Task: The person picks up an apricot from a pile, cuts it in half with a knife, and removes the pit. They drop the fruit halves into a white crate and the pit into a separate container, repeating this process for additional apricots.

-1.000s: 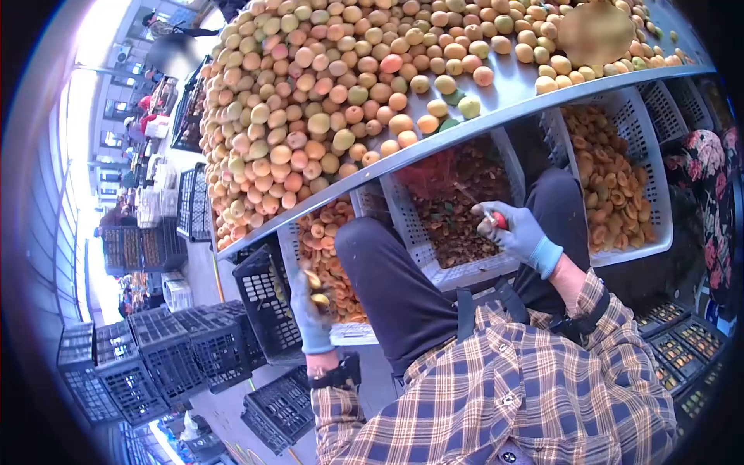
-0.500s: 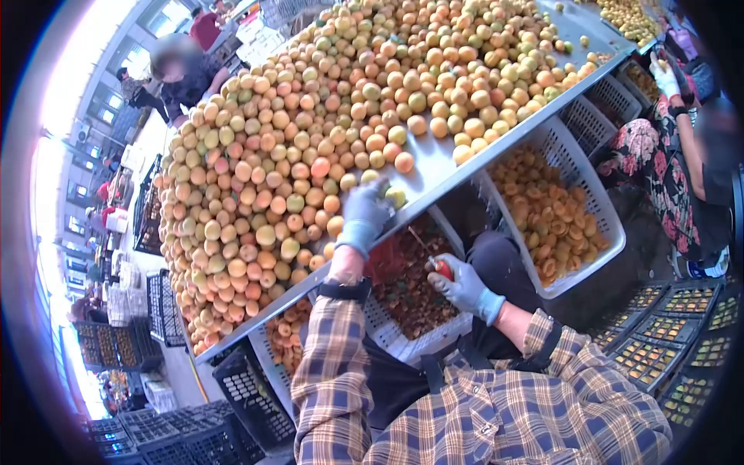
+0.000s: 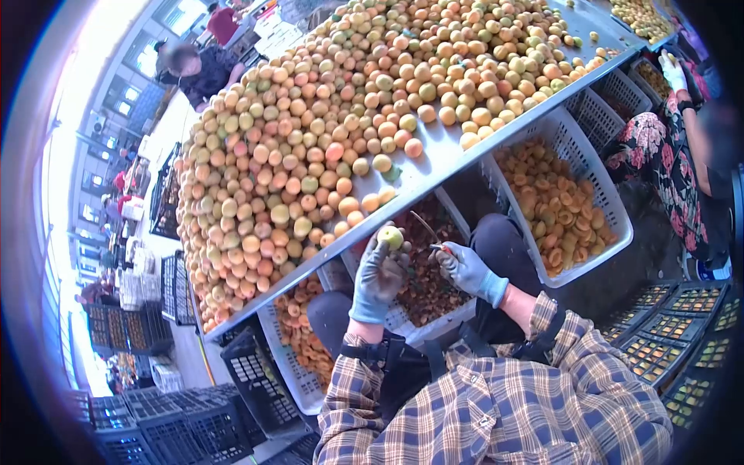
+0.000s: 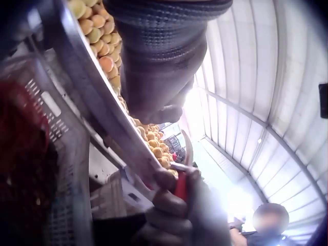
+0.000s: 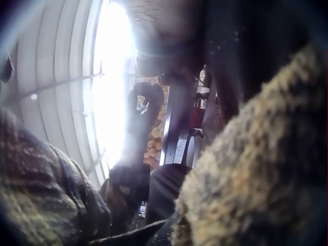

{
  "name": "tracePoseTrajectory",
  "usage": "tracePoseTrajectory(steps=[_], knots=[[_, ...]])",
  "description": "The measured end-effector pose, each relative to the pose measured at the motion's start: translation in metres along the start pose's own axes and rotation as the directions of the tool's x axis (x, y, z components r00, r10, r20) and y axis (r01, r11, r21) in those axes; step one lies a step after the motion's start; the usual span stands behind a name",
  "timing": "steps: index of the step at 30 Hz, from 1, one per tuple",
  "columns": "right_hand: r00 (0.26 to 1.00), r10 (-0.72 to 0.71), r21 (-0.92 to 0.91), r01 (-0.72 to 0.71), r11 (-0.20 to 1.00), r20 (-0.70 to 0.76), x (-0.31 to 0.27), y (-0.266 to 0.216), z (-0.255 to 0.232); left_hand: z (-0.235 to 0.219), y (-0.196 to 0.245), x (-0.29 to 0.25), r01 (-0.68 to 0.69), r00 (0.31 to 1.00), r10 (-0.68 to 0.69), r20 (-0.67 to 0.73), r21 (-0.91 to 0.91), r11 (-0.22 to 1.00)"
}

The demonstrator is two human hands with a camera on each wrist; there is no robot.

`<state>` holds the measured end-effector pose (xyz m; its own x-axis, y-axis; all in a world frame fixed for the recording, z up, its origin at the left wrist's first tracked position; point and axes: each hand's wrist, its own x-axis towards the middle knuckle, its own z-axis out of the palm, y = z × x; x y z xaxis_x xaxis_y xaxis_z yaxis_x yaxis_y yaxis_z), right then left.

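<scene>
In the head view, my gloved left hand holds a greenish-yellow apricot between thumb and fingers, just off the table's front edge. My gloved right hand grips a small knife by its red handle, and the thin curved blade points up and left toward the apricot, a short gap away. The left wrist view has the same knife below the back of my left hand, which hides the fruit there. Under both hands sits a white crate of dark pits and scraps.
A metal-edged table bears a heap of whole apricots. White crates of split apricots stand beside my knees, one on the right, one on the left. Black crates stand left. Another person sits at right.
My left hand moved from beside the left crate up to the heap, then back over the pit crate with an apricot. The right hand keeps the knife. The head view swung.
</scene>
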<state>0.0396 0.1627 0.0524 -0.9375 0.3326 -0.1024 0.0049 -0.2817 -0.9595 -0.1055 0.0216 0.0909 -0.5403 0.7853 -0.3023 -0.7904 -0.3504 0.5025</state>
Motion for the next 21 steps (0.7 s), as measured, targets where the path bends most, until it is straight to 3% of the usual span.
tracePoseTrajectory(steps=[2,4,6,8,10,13,15,16,17,19,20,21], knots=[[0.996,0.024,-0.109,-0.015,0.994,0.083,-0.012,-0.006,0.005,-0.009,-0.018,-0.02,-0.01,1.0,0.01,-0.006,-0.028,1.0],[0.991,0.097,-0.049,-0.092,0.995,0.093,-0.031,-0.012,0.013,-0.013,-0.033,-0.034,-0.022,1.0,0.022,0.01,-0.015,1.0],[0.994,0.004,-0.244,0.021,0.97,0.105,-0.045,-0.018,0.022,-0.014,-0.044,-0.04,-0.037,0.997,0.037,0.07,0.001,0.999],[0.993,0.073,-0.367,-0.034,0.93,0.091,-0.05,-0.019,0.021,-0.009,-0.044,-0.042,-0.026,0.995,0.025,0.094,0.01,1.0],[0.998,0.026,-0.297,-0.01,0.955,0.052,-0.047,0.004,0.008,-0.003,-0.036,-0.05,-0.068,0.994,0.067,0.081,0.006,0.998],[0.987,0.162,-0.093,-0.16,0.983,0.011,-0.048,-0.011,-0.008,-0.042,-0.01,-0.07,-0.263,0.959,0.283,0.01,-0.335,0.905],[0.961,0.275,-0.049,-0.277,0.96,-0.038,-0.048,-0.02,-0.009,-0.072,0.03,-0.104,-0.391,0.897,0.437,-0.065,-0.576,0.718],[0.937,0.331,-0.042,-0.337,0.941,-0.111,-0.048,-0.026,-0.006,-0.1,0.048,-0.126,-0.572,0.808,0.555,-0.196,-0.484,0.662],[0.943,0.319,-0.037,-0.323,0.946,-0.101,-0.047,-0.022,-0.005,-0.131,0.068,-0.147,-0.74,0.671,0.615,-0.415,-0.424,0.522],[0.959,0.278,-0.02,-0.279,0.96,-0.05,-0.046,-0.02,-0.001,-0.195,0.111,-0.199,-0.906,0.405,0.756,-0.514,-0.337,0.256],[0.959,0.281,-0.023,-0.282,0.959,-0.026,-0.046,-0.016,0.002,-0.174,0.127,-0.212,-0.956,0.29,0.676,-0.677,-0.238,0.172],[0.959,0.282,-0.029,-0.282,0.959,-0.007,-0.044,-0.011,0.004,-0.207,0.136,-0.225,-0.879,0.461,0.741,-0.488,-0.365,0.307]])
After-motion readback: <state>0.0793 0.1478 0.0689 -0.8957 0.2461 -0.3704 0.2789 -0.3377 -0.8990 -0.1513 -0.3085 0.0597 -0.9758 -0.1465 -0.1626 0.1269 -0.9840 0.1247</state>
